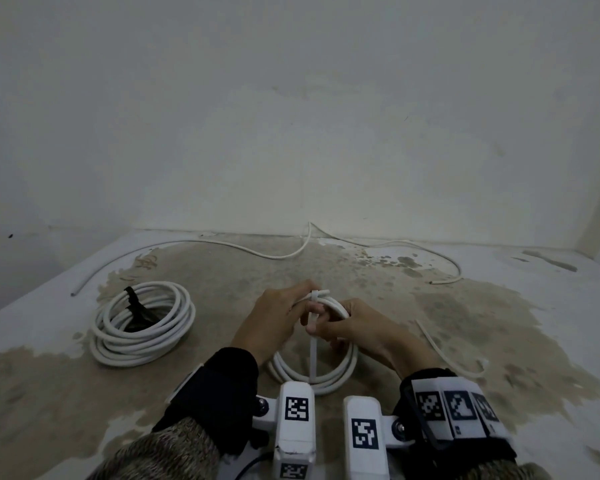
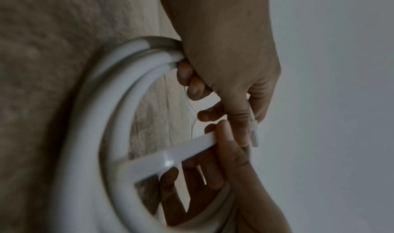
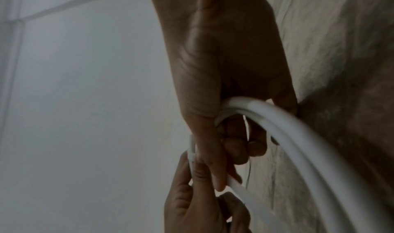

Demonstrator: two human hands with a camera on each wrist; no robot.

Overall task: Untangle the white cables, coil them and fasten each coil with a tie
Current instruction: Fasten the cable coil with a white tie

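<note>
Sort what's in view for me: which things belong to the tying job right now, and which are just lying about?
In the job:
- small white cable coil, gripped by left hand and right hand
- white plastic zip tie wrapped round it
- long loose white cable, uncoiled, by the wall

Lying about:
- large white cable coil, already fastened with a black tie
- thin white strip on the floor

Dim, flat, greyish light all round, no strong shadows or glare. The head view is fairly sharp but bends at its edges. Both wrist views are darker, soft and smeared, with the nearest cable loops [image 2: 89,122] badly out of focus.
</note>
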